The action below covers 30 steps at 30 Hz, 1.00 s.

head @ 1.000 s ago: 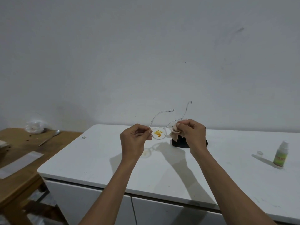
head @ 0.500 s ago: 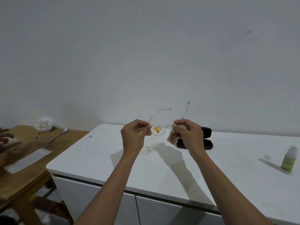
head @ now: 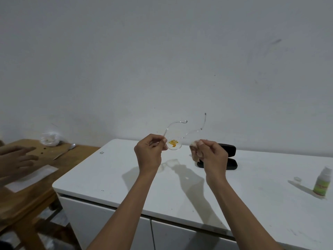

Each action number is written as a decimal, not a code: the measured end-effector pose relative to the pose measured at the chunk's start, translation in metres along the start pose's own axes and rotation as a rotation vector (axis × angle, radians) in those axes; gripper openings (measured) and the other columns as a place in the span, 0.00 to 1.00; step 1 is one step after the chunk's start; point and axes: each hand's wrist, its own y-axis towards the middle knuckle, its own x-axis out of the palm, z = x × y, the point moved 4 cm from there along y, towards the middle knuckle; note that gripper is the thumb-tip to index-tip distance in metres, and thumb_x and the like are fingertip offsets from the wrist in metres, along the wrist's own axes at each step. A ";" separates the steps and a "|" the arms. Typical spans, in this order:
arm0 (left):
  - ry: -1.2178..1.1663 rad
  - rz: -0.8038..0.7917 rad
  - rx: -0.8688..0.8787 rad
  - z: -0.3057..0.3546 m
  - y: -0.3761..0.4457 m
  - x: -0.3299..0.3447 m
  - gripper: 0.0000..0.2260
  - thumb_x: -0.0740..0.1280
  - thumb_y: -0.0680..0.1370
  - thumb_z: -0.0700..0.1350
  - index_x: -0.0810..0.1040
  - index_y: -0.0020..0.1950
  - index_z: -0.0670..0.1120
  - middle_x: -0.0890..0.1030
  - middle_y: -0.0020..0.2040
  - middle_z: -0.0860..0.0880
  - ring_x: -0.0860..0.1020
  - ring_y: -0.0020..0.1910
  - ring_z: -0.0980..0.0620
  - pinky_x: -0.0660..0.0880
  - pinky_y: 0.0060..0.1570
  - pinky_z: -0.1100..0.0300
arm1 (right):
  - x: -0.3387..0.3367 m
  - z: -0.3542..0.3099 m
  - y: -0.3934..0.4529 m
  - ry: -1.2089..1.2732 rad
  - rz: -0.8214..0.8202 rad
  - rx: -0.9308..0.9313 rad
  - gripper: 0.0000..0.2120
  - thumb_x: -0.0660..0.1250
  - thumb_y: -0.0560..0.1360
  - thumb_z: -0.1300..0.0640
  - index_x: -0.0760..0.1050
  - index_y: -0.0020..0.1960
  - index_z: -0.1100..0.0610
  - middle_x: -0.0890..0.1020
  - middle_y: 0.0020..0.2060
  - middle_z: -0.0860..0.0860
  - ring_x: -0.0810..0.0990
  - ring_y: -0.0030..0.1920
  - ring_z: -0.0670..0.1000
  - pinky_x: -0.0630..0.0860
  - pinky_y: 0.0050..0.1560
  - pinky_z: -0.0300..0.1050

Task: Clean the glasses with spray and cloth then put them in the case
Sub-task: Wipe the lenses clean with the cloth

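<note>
Clear-framed glasses (head: 175, 141) hang in the air above the white cabinet top (head: 111, 174), their temples pointing up and away. An orange smear sits on the left lens. My left hand (head: 149, 154) pinches the frame at the left hinge. My right hand (head: 210, 156) grips a pale crumpled cloth (head: 194, 150) a short way right of the glasses, apart from them. A black glasses case (head: 228, 157) lies open on the top behind my right hand, partly hidden by it. A small green-labelled spray bottle (head: 322, 183) stands at the far right, its clear cap (head: 297, 179) lying beside it.
A wooden table (head: 27, 201) stands to the left, lower than the cabinet, with a plastic bag (head: 50, 139), a spoon (head: 71, 147) and a white sheet (head: 30, 177). Another person's hand (head: 16, 157) reaches over it. A wall stands close behind.
My right hand has come off the right lens and moved right with the cloth, leaving the glasses in my left hand only. The other person's hand has reached further over the wooden table.
</note>
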 end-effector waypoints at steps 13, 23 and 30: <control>-0.024 -0.081 0.051 0.009 -0.011 0.011 0.02 0.75 0.74 0.34 0.84 0.43 0.39 0.86 0.36 0.44 0.86 0.35 0.47 0.82 0.39 0.60 | 0.051 0.015 -0.026 0.036 0.031 0.067 0.03 0.76 0.75 0.61 0.88 0.48 0.58 0.86 0.35 0.54 0.80 0.35 0.54 0.78 0.42 0.47; -0.048 -0.034 0.032 0.007 -0.012 0.006 0.04 0.75 0.74 0.33 0.83 0.42 0.39 0.85 0.35 0.48 0.86 0.34 0.47 0.83 0.39 0.58 | 0.052 -0.006 -0.034 -0.181 -0.093 -0.128 0.06 0.64 0.79 0.65 0.77 0.46 0.57 0.84 0.34 0.54 0.80 0.32 0.55 0.78 0.35 0.46; -0.068 -0.038 0.028 0.006 -0.016 0.007 0.04 0.75 0.74 0.33 0.83 0.42 0.40 0.85 0.33 0.46 0.85 0.33 0.47 0.83 0.39 0.58 | 0.044 -0.004 -0.033 -0.328 -0.069 -0.223 0.06 0.72 0.77 0.59 0.79 0.42 0.54 0.85 0.31 0.54 0.83 0.32 0.57 0.80 0.35 0.49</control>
